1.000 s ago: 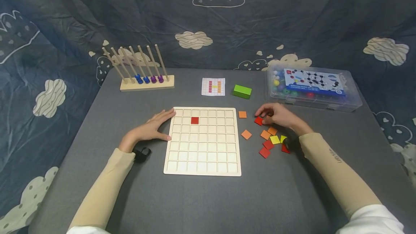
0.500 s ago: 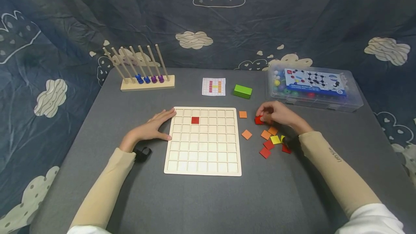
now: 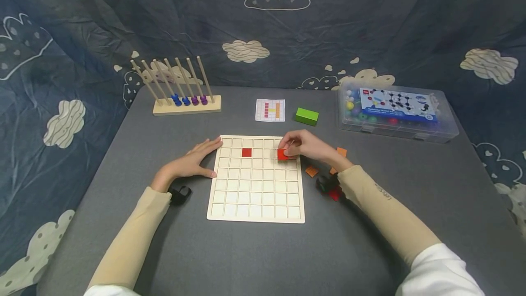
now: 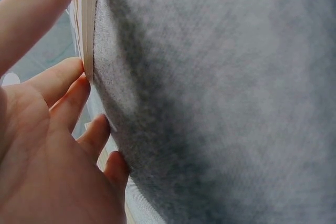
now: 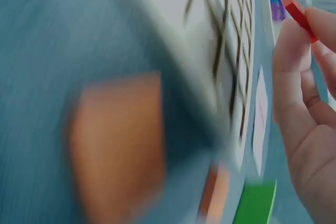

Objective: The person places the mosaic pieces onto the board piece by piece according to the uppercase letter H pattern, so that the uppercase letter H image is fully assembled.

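A pale wooden grid board (image 3: 256, 186) lies on the grey table, with one red square tile (image 3: 246, 152) set in a cell of its second row. Fingertips and thumb of my left hand (image 3: 191, 161) touch the board's left edge; in the left wrist view the fingers (image 4: 58, 80) reach that edge, fairly straight. Over the upper right cells, my right hand (image 3: 310, 145) pinches another red tile (image 3: 281, 154) between thumb and fingers. The right wrist view shows this pinched tile (image 5: 294, 10) raised above the board, tilted.
Loose orange tiles (image 3: 312, 171) and a red tile (image 3: 334, 193) lie right of the board, partly hidden by my right arm. Behind stand a peg rack (image 3: 186, 106), a pattern card (image 3: 270, 110), a green block (image 3: 306, 116) and a clear plastic box (image 3: 394, 127).
My right hand has picked up the red tile from the table and carried it left, over the board's upper right. The left hand has stayed at the board's edge.
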The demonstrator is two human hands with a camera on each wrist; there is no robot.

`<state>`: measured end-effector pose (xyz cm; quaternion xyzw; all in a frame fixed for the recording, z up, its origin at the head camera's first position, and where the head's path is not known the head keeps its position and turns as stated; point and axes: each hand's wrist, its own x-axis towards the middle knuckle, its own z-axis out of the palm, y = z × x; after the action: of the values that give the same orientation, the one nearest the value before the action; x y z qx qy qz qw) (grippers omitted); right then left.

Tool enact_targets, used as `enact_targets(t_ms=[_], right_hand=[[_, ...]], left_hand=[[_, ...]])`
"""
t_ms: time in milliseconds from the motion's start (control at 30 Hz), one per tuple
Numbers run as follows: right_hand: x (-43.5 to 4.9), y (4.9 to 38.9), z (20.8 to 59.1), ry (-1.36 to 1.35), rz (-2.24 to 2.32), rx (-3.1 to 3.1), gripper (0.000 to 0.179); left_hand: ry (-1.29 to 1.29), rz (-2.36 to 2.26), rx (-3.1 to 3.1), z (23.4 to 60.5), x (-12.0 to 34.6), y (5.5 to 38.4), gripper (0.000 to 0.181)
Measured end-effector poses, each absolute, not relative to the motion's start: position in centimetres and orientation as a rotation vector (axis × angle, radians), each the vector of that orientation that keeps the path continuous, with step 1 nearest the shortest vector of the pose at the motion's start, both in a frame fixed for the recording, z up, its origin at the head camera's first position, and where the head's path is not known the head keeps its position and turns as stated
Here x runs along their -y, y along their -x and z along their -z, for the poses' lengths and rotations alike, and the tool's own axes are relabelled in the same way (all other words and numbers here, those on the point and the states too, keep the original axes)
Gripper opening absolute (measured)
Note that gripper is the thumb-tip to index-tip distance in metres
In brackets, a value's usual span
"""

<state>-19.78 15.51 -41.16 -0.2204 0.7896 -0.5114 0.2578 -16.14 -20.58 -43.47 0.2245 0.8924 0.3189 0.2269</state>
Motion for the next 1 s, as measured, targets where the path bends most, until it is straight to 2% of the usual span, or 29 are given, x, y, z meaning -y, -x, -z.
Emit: enact_targets(t_ms=[233,433,767,1000], right_hand=[[-9.1,19.3,41.7,0.580,1.364,-2.103,0.012],[-5.9,19.0,42.3,0.623,1.203,-2.290,0.011],[-4.8,18.5,41.9,0.762,0.901,-2.557,0.007],[-5.8,18.5,42.0,0.675,1.097,-2.446,0.006]], left_hand=[[-0.606,-0.862,-2.467,43.6,20.5,16.3,0.096],[-0.599,-0.862,-2.464,43.7,20.5,16.3,0.095],[-0.616,-0.873,-2.464,43.5,20.6,16.2,0.096],[-0.648,-0.887,-2.450,43.7,20.7,16.3,0.095]])
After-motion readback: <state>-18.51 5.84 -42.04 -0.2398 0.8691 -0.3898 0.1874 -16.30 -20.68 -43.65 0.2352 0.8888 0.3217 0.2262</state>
